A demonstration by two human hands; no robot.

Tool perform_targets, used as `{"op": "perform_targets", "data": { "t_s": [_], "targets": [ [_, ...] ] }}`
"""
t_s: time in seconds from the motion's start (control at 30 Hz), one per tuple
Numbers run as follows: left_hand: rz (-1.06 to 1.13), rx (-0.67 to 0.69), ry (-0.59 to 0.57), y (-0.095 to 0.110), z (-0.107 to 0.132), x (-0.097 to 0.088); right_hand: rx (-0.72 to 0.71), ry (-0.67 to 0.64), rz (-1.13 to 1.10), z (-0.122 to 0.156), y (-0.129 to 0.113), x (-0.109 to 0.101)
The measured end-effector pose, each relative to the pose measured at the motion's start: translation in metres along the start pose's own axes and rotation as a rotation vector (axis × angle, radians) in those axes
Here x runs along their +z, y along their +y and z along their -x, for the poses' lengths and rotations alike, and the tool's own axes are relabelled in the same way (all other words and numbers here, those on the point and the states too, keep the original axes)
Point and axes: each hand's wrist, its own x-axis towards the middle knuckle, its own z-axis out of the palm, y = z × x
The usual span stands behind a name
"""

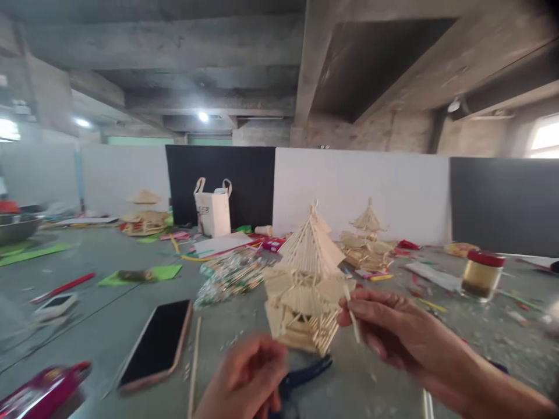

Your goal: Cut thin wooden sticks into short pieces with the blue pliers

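The right hand [393,329] is pinching a thin pale stick [351,311] between thumb and fingertips, holding it just beside the lower right edge of a stick-built pagoda model [305,285] that is standing upright on the grey surface [109,331]. The left hand [247,378] is hovering low in front of the model, fingers curled in — it is blurred, so whether it is gripping anything cannot be told. Blue-handled pliers [305,372] are lying between the two hands, near the model's base. To the left a smartphone [157,343] is lying face up beside a long wooden skewer [194,364]. A red-lidded jar [481,274] is standing well to the right — a second pagoda model [367,241] is sitting behind
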Motion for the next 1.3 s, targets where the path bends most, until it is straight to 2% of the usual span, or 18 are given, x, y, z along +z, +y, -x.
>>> {"op": "perform_targets", "data": {
  "t_s": [0.03,0.07,0.17,0.3,0.43,0.57,0.77,1.0,1.17,1.3],
  "targets": [
    [0.069,-0.022,-0.042,0.005,0.004,0.003,0.029,-0.033,-0.036,0.007,0.008,0.02],
    [0.173,-0.035,-0.033,0.01,0.009,0.004,0.046,-0.061,-0.062,0.01,0.017,0.036],
    [0.423,-0.086,-0.096,0.015,0.021,0.0,0.054,-0.129,-0.065,0.007,0.045,0.07],
    [0.518,-0.174,-0.088,0.002,0.024,-0.015,0.047,-0.18,-0.144,-0.014,0.071,0.091],
    [0.497,-0.171,-0.06,-0.011,0.019,-0.024,0.057,-0.173,-0.251,-0.023,0.079,0.106],
    [0.499,-0.202,-0.027,-0.014,0.017,-0.023,-0.012,-0.183,-0.164,-0.022,0.079,0.112],
    [0.519,-0.256,-0.023,-0.018,0.015,-0.02,-0.024,-0.217,-0.115,-0.018,0.079,0.111],
    [0.465,-0.242,-0.02,-0.023,0.012,-0.021,-0.222,-0.25,0.086,-0.019,0.084,0.108],
    [0.425,-0.245,0.013,-0.02,0.015,-0.022,-0.271,-0.182,0.222,-0.018,0.085,0.109],
    [0.439,-0.256,0.034,-0.018,0.018,-0.024,-0.298,-0.191,0.322,-0.016,0.085,0.112]
  ]
}}
